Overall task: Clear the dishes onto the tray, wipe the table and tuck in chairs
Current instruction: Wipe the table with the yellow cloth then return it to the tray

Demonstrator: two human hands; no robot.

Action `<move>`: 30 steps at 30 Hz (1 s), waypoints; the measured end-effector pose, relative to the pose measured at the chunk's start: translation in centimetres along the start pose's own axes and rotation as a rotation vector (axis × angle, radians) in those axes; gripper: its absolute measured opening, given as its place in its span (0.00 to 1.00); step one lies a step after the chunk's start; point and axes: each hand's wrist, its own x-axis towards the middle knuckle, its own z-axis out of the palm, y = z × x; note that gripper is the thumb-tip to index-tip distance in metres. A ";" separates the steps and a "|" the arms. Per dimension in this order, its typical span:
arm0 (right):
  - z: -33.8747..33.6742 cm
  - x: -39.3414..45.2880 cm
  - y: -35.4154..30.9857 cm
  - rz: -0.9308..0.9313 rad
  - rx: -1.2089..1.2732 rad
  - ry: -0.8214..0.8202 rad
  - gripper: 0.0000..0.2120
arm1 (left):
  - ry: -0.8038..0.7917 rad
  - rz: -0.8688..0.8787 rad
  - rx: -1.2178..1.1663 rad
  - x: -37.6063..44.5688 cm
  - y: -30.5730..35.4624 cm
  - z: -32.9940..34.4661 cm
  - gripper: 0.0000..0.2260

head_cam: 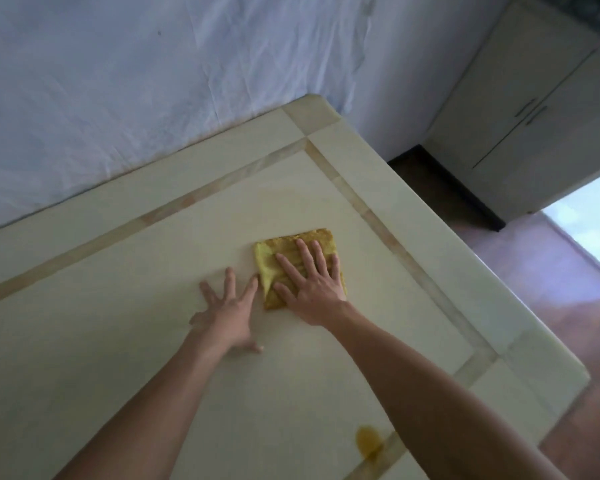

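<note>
Room: pale wall draped in white sheeting (118, 81) runs along the far edge of your table; cream cabinet (534, 109) stands at 2 o'clock, over reddish floor.
Table: cream stone top (118, 341) with tan inlay bands; no dishes or tray show in the head view, so you are judged to be in the wiping step.
Cloth: folded yellow cloth (293, 261) lies flat near the table's far right corner, at 12 o'clock from your arms; folded thick, likely so the palm can press evenly.
Right hand: your right hand (309, 282) lies flat on the cloth with fingers spread, pressing, not gripping.
Left hand: your left hand (229, 310) rests open and empty on bare table just beside the cloth at its 8 o'clock, one fingertip touching its edge; probably a brace while you lean.
Spill: amber stain (369, 441) sits at 5 o'clock, near the close edge, not yet wiped.
Chairs: none in view.
</note>
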 end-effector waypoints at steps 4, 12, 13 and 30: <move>-2.0 4.5 3.0 0.111 0.016 0.012 0.31 | 0.045 -0.031 0.095 0.2 1.4 1.5 0.64; 0.4 -1.7 3.9 0.149 0.033 0.005 0.33 | 0.125 0.019 -0.008 -1.5 1.6 1.6 0.54; 0.8 -3.6 4.0 0.162 0.028 0.004 0.33 | 0.129 0.054 -0.001 -2.4 1.7 2.2 0.51; 10.4 -30.6 0.5 0.297 0.128 -0.081 0.32 | 0.020 0.327 0.204 -17.5 3.0 15.7 0.41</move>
